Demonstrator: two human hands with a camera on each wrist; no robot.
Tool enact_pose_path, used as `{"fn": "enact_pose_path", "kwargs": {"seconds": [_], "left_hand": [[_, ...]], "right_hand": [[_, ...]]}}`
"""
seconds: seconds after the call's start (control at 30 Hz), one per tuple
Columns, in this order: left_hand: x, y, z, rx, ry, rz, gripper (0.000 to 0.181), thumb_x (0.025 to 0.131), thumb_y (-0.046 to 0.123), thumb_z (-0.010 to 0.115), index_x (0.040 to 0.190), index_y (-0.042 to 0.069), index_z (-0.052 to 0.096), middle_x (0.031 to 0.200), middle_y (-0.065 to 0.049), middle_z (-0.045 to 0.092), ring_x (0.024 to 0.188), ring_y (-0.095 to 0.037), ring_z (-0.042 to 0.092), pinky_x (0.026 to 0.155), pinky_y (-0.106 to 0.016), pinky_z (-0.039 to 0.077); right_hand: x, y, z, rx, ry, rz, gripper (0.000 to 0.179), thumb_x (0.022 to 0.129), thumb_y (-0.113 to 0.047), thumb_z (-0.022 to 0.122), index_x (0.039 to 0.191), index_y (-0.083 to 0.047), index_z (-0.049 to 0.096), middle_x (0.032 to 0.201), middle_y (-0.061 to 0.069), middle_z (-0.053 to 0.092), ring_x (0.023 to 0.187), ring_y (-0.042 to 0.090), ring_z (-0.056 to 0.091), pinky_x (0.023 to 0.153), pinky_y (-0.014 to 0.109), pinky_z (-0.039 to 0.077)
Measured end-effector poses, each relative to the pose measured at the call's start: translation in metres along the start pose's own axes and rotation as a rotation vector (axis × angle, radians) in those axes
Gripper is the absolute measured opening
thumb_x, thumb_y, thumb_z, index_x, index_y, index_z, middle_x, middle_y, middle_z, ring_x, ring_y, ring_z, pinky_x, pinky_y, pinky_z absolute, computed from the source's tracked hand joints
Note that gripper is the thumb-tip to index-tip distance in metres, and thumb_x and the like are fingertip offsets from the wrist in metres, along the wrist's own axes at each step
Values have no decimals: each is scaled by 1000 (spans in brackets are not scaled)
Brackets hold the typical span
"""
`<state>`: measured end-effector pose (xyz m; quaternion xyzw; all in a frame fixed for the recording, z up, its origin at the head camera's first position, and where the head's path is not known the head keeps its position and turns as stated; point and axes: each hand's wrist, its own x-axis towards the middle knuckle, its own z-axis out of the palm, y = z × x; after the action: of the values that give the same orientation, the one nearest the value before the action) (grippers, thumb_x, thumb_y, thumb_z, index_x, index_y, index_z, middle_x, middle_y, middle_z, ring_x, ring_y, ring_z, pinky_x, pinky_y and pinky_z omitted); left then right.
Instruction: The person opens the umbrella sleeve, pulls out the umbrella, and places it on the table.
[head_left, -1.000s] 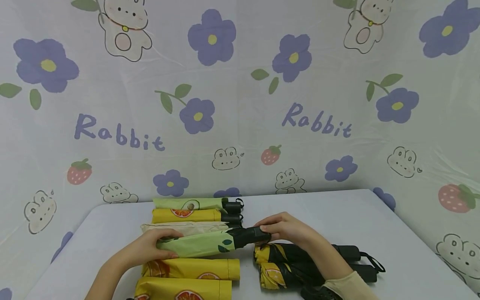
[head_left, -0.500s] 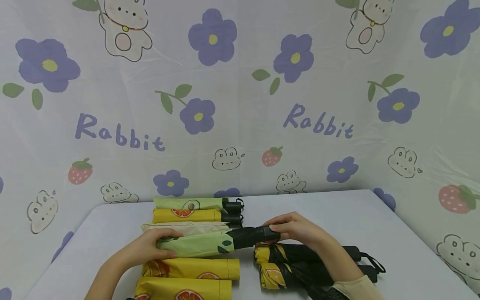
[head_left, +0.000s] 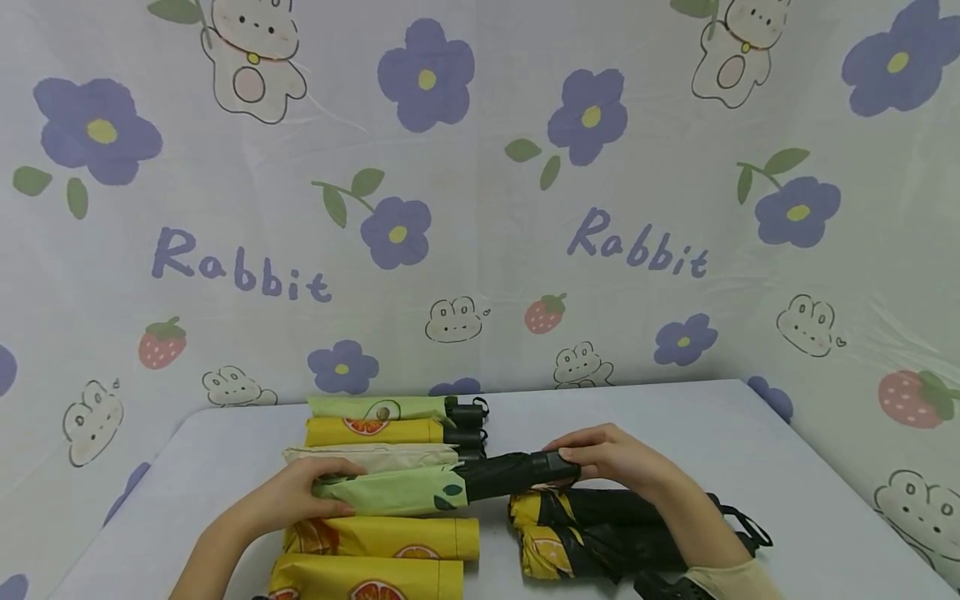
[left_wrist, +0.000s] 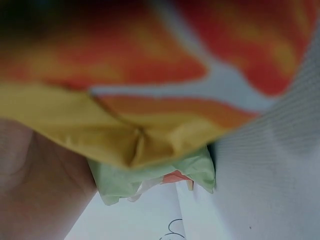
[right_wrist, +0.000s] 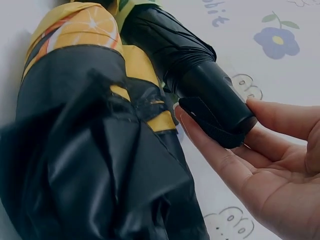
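- If tugged crookedly, could snag slim black folded umbrella [head_left: 491, 477], partly inside pale-green cloth sleeve [head_left: 397, 490].
- Gripping sleeve with left hand [head_left: 300, 495], pinching black handle [head_left: 557, 468] with right hand [head_left: 615, 457].
- Held over white tabletop [head_left: 675, 421].

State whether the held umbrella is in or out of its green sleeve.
Partly out: handle and black cloth show beyond the sleeve; the rest is hidden.

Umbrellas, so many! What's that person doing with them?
A person's left hand grips a green cover while the right hand holds the handle of a black umbrella, which sticks partway out of it. Two yellow covers lie nearer the person, and yellow-and-black umbrellas lie to the right on the white table.
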<state>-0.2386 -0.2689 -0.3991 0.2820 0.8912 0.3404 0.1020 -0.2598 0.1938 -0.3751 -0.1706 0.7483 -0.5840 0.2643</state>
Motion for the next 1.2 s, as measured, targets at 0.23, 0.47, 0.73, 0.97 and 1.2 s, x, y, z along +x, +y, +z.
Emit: {"fn": "enact_pose_path", "kwargs": {"seconds": [0.23, 0.47, 0.73, 0.97, 1.2], "left_hand": [[0, 1, 1, 11, -3, -5, 44, 87, 38, 72, 125, 18, 65, 125, -5, 67, 116, -26, 62, 93, -25, 51], [-1, 3, 0, 0, -16, -11, 44, 87, 38, 71, 126, 17, 65, 126, -7, 67, 117, -28, 62, 93, -24, 51], [-4, 4, 0, 5, -11, -12, 45, 87, 38, 71, 126, 16, 64, 127, -7, 66, 118, -29, 61, 94, -25, 50], [-4, 4, 0, 12, -3, -24, 46, 87, 38, 72, 126, 16, 65, 129, -6, 66, 119, -29, 61, 95, -26, 50], [-4, 3, 0, 25, 9, -21, 46, 86, 40, 72, 125, 18, 65, 128, -5, 66, 119, -30, 61, 95, -26, 50]], "right_hand": [[-9, 4, -9, 4, 3, -8, 46, 100, -23, 55, 132, 9, 54, 123, 16, 65, 101, 19, 69, 97, 38, 53], [-18, 8, -14, 6, 25, -4, 46, 101, -23, 54, 133, 9, 54, 124, 14, 65, 102, 17, 69, 97, 37, 53], [-30, 11, -20, 52, -2, -29, 47, 101, -21, 52, 135, 12, 49, 121, 11, 66, 101, 17, 70, 95, 32, 54], [-37, 13, -26, 71, 7, -16, 46, 101, -22, 52, 135, 10, 51, 121, 7, 67, 102, 16, 70, 93, 28, 54], [-42, 15, -32, 81, -5, -35, 47, 102, -20, 51, 136, 12, 48, 120, 4, 68, 103, 17, 70, 92, 28, 55]]}}
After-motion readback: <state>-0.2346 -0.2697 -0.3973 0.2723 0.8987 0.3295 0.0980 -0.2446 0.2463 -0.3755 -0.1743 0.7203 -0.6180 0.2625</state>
